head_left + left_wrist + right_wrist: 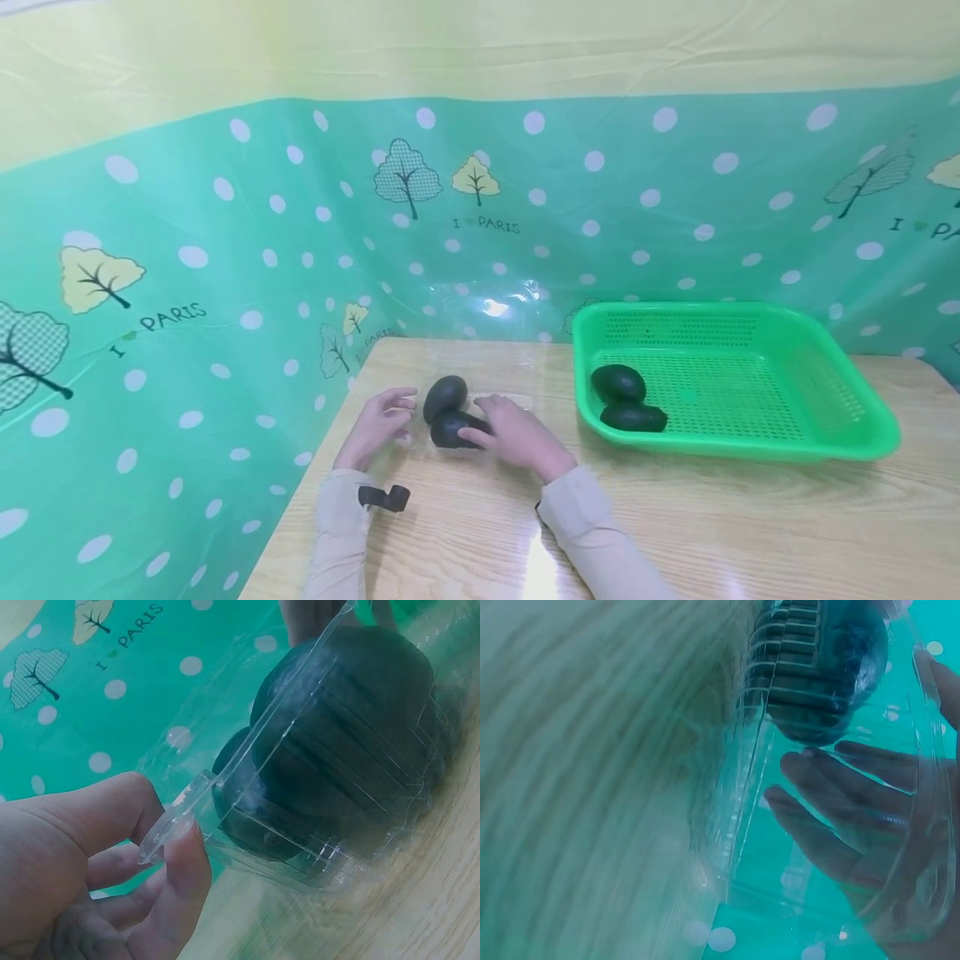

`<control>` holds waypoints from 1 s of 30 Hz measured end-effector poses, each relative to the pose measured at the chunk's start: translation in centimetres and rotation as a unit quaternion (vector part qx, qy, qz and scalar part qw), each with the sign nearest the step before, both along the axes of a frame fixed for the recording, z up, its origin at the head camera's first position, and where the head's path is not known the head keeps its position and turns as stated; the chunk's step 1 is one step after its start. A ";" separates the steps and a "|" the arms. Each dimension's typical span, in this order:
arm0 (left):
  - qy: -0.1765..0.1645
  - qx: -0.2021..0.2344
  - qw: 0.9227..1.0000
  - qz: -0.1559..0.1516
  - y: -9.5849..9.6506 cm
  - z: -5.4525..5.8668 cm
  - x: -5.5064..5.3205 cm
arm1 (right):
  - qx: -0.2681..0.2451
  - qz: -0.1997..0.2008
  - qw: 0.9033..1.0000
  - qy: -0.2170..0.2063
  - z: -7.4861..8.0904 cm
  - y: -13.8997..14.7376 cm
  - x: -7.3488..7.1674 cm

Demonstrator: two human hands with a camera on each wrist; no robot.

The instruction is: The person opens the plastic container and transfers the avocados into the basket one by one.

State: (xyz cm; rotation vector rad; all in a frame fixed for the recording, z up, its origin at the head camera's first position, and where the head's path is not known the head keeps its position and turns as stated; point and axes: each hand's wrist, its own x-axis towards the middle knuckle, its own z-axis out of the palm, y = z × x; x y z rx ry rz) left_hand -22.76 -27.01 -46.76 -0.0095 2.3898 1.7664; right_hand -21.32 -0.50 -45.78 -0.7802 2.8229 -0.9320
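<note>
Two dark avocados lie together inside a clear plastic clamshell box (322, 851) on the table. The rear avocado (446, 398) leans against the front avocado (450, 430). At the box's left side my left hand (381, 427) pinches its clear rim between thumb and fingers, as the left wrist view shows. My right hand (521, 433) reaches in from the right, its thumb overlapping the front avocado in the head view. Through the clear plastic, the right wrist view shows its fingers (817, 795) extended and spread, fingertips right at the avocado.
To the right stands a green plastic basket (847, 358) with perforated walls. Two more dark avocados, a rear one (618, 384) and a front one (633, 417), lie in its left end. A green dotted curtain (637, 233) hangs behind and left of the wooden table (465, 533).
</note>
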 end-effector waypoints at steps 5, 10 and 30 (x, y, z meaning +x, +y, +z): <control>0.008 -0.016 1.000 0.001 0.1 -0.2 -0.2 | 0.003 0.004 1.000 -0.001 -0.1 -0.2 0.0; 0.009 -0.014 1.000 0.003 0.1 -0.3 -0.3 | 0.004 0.021 1.000 0.012 -0.3 -0.5 -0.2; 0.004 -0.009 1.000 -0.002 0.3 0.5 0.3 | -0.001 0.045 0.998 -0.038 -0.2 -1.2 -0.8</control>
